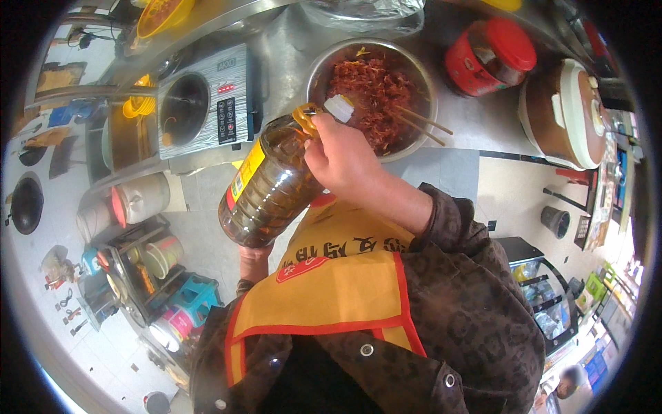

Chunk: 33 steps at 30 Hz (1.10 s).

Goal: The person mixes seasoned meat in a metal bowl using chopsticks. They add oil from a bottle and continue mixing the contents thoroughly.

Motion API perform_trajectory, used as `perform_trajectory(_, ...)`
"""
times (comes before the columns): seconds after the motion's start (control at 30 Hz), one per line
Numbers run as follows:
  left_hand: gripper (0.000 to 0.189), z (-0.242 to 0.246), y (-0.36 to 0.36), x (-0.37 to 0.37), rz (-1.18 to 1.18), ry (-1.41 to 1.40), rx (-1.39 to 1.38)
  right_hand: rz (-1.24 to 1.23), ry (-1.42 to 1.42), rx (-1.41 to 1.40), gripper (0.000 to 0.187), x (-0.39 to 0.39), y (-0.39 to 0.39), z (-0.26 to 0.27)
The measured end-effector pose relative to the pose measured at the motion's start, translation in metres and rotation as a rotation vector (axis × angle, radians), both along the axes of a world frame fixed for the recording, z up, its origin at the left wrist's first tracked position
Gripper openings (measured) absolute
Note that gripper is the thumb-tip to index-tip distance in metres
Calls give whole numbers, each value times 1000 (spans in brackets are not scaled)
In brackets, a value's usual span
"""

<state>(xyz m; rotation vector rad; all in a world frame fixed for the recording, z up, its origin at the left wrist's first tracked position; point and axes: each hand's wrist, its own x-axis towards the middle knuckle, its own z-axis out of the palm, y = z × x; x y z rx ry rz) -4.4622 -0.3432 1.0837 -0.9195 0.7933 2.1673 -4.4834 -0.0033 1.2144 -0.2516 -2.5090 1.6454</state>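
Observation:
My right hand (344,155) grips the yellow neck handle of a large plastic bottle (271,181) of dark amber liquid. The bottle is tilted, its white cap or neck end (339,107) over a metal bowl (433,111). My left hand (255,253) is under the bottle's base, mostly hidden by it; its fingers do not show. Shredded reddish meat (375,88) with some yellowish bits lies in the bowl. A pair of wooden chopsticks (426,127) rests in the meat and leans over the bowl's right rim. Whether liquid flows out cannot be told.
An induction cooker (238,62) stands left of the bowl on the steel counter (282,67). A red-lidded jar (486,57) and a brown-and-white lidded container (566,114) stand at the right. Clear plastic wrap (372,15) lies behind the bowl. Another person (569,388) is at the lower right.

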Motion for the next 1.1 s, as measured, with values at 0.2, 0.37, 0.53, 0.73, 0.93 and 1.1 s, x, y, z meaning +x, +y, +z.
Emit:
perform_trajectory(0.2, 75, 1, 2, -6, 1, -1, 9, 3, 19, -4, 21, -10, 4, 0)
perform_trajectory(0.37, 76, 3, 4, -12, -6, 6, 18, 9, -10, -46, 20, -9, 0, 3)
perform_trajectory(0.53, 76, 4, -2, -15, -27, 0, 20, -25, -62, -31, 21, 2, -7, 5)
perform_trajectory(0.73, 77, 6, -9, -17, -48, -16, 16, -50, -175, -28, 19, 14, -12, 5)
perform_trajectory(0.93, 79, 6, -9, -20, -71, -18, 28, -65, -210, -40, 20, 20, -14, 1)
perform_trajectory(1.1, 79, 3, -8, -21, -90, -19, 40, -97, -201, -53, 21, 27, -19, -5)
